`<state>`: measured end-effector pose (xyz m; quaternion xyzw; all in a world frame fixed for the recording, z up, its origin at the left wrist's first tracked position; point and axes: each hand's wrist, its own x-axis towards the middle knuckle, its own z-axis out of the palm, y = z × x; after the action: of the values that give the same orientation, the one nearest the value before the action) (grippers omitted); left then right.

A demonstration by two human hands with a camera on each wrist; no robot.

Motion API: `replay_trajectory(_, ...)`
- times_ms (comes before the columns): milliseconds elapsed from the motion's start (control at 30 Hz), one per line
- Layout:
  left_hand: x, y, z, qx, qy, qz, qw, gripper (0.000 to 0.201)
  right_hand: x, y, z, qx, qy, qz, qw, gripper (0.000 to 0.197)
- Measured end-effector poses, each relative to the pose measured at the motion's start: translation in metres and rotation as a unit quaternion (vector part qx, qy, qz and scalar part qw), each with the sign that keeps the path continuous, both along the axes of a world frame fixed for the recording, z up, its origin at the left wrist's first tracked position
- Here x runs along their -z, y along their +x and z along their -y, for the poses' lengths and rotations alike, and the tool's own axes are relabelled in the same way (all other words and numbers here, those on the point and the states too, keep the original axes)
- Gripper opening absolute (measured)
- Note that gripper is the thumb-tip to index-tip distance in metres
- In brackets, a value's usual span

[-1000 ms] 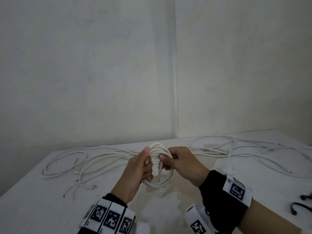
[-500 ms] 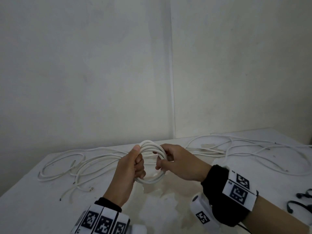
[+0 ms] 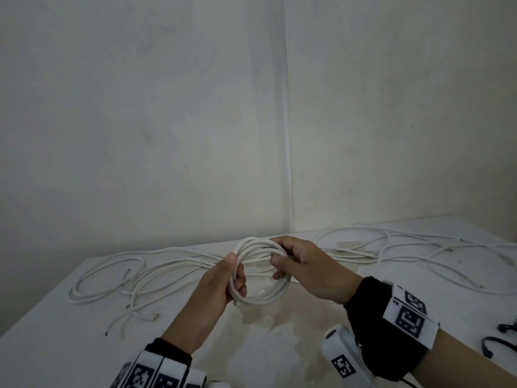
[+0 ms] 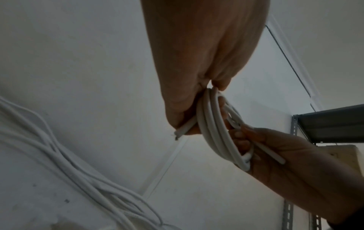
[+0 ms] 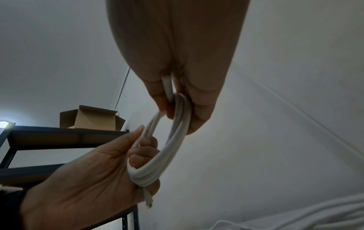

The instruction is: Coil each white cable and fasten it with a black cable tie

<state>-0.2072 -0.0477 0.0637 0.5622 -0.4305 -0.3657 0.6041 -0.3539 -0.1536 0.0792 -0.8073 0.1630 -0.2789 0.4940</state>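
Observation:
A white cable wound into a small coil point(image 3: 258, 250) hangs in the air above the white table point(image 3: 56, 326). My left hand point(image 3: 221, 284) grips the coil's left side, thumb on top, fingers curled through the ring. My right hand point(image 3: 302, 264) grips its right side and pinches a cable end. The left wrist view has the coil point(image 4: 214, 129) bunched in my left fingers, one cut end point(image 4: 182, 132) poking out. From the right wrist the coil point(image 5: 173, 140) spans both hands. Black cable ties point(image 3: 500, 343) lie at the table's right edge.
Several loose white cables point(image 3: 134, 278) sprawl across the table's left and far side, and more point(image 3: 419, 247) spread to the right. A wall corner point(image 3: 288, 135) stands close behind. A dark metal shelf point(image 5: 59, 135) with a cardboard box point(image 5: 90, 118) shows in the right wrist view.
The coil has turned from edge-on to a flatter, wider ring. My right hand has shifted from pinching the hanging end to wrapping over the coil's right side. Both hands rose slightly.

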Motion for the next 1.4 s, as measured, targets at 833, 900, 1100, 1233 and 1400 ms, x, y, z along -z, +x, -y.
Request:
replay_trajectory(833, -0.003, -0.013, 0.006, -0.022, 0.014, -0.158, 0.987, 0.046, 0.006, 0.007, -0.012, 0.017, 0.083, 0.026, 0.996, 0.023)
replay_trajectory(900, -0.002, -0.008, 0.003, 0.009, 0.042, -0.127, 0.991, 0.049, 0.005, 0.005, -0.012, 0.007, 0.044, 0.006, 0.999, 0.02)
replay_trajectory(1100, -0.008, -0.009, -0.002, 0.071, 0.115, 0.031, 0.99, 0.053, 0.0, 0.003, -0.017, -0.031, -0.054, -0.086, 0.994, 0.024)
replay_trajectory(1233, -0.008, -0.024, 0.0, 0.035, 0.08, -0.019, 0.996, 0.045, -0.001, 0.001, -0.015, -0.02, 0.032, -0.032, 0.999, 0.021)
replay_trajectory(1400, -0.006, -0.026, 0.006, 0.003, 0.066, -0.06, 0.996, 0.043, 0.006, -0.004, -0.01, -0.02, 0.11, 0.006, 0.994, 0.032)
